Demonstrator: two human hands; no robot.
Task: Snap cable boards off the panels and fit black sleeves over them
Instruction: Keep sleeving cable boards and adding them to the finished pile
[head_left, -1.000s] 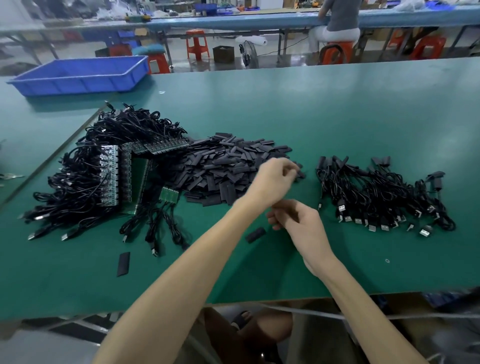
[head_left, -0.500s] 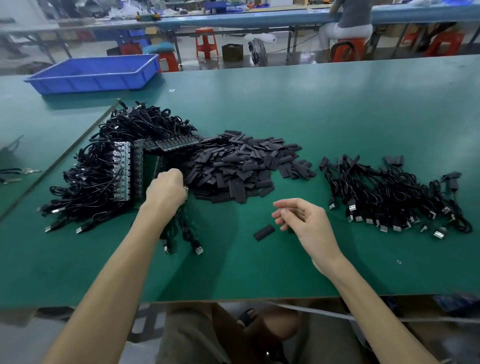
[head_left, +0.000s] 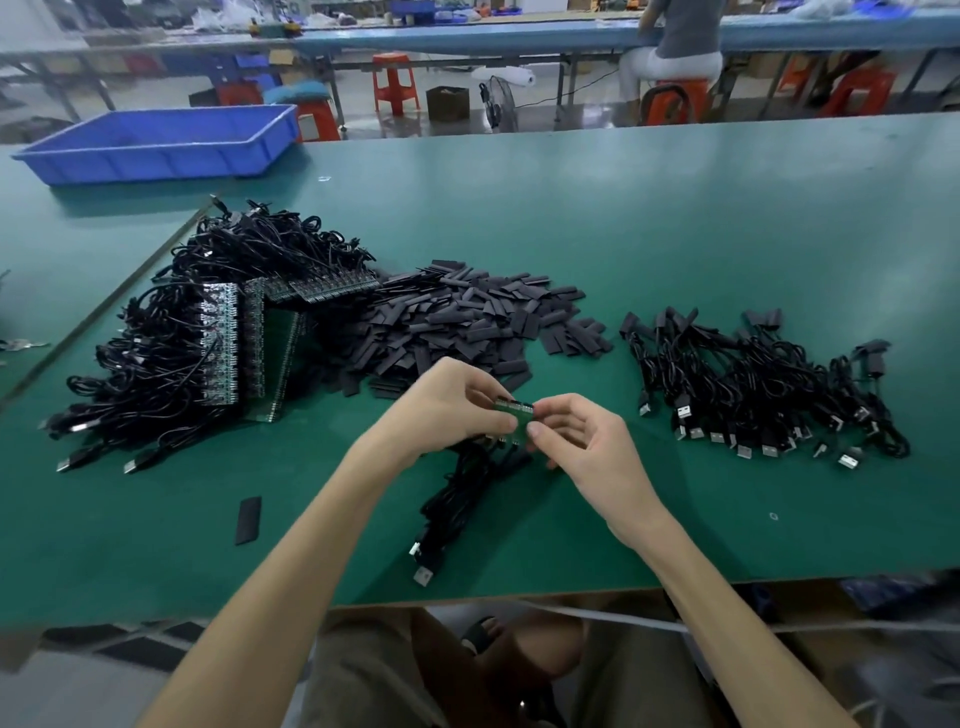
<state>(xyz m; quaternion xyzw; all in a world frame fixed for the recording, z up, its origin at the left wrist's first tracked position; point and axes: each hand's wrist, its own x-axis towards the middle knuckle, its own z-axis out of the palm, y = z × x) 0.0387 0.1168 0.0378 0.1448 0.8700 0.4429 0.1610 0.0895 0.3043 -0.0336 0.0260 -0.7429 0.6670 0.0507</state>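
Green mat covers the table (head_left: 675, 234) across the frame. At centre left a pile of cabled panels (head_left: 208, 353) is heaped. Black sleeves (head_left: 457, 322) are piled just right of it, and sleeved cables (head_left: 753, 384) are laid at right. At lower centre the left hand (head_left: 441, 410) and right hand (head_left: 576, 441) are curled, and a small panel strip (head_left: 514, 415) is pinched between their fingertips, with its cables (head_left: 457, 499) trailing onto the table.

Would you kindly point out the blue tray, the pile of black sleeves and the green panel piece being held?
blue tray (head_left: 156, 166), head view, on its front wall.
pile of black sleeves (head_left: 467, 325), head view, middle of the heap.
green panel piece (head_left: 517, 413), head view, its exposed face.
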